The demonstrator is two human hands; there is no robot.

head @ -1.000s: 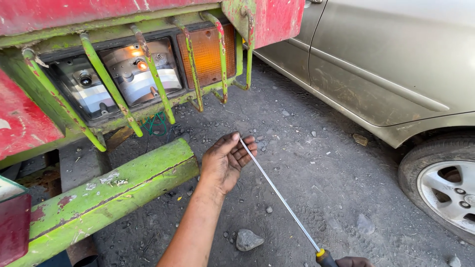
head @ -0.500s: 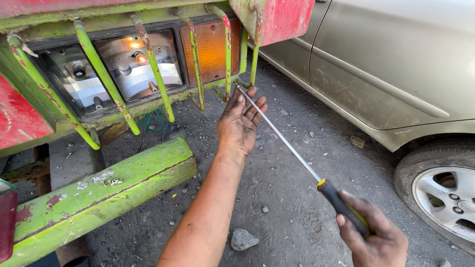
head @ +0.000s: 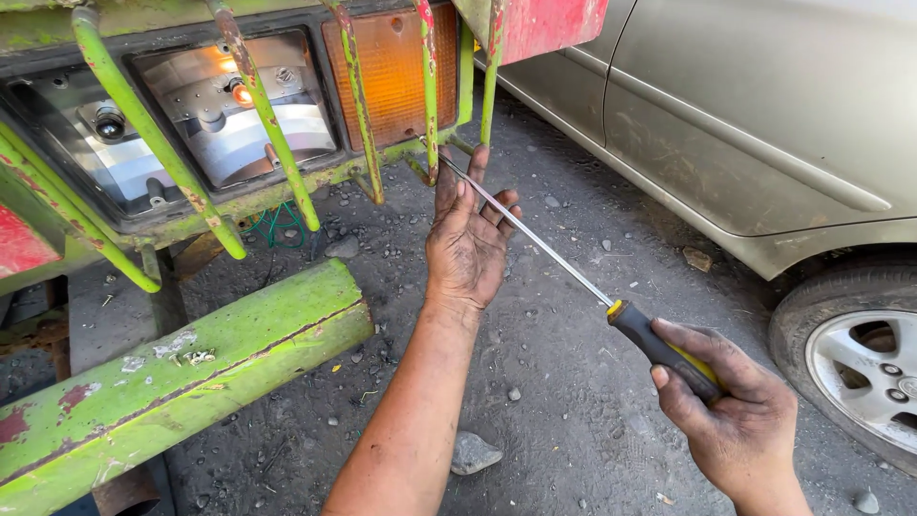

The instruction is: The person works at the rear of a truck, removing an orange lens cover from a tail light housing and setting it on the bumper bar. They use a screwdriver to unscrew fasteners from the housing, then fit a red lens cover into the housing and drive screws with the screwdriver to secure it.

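My right hand (head: 731, 411) grips the black and yellow handle of a long screwdriver (head: 564, 263). Its thin metal shaft runs up and left, with the tip near the lower edge of the green guard bars (head: 258, 124) over a truck's tail lamp. My left hand (head: 468, 239) is spread with fingers apart, its fingertips resting on the shaft close to the tip. Behind the bars sit a clear reflector lamp (head: 229, 105) with a lit bulb and an orange lens (head: 387, 72).
A green, rust-spotted bumper beam (head: 191, 373) lies low at the left. A beige car (head: 755, 124) with its wheel (head: 860, 354) stands at the right. The ground is dark asphalt with loose stones (head: 473, 451) and a green wire (head: 277, 225).
Both hands and the screwdriver moved up and toward the tail lamp. My right hand came fully into view on the handle, and the tip now sits near the guard bars.
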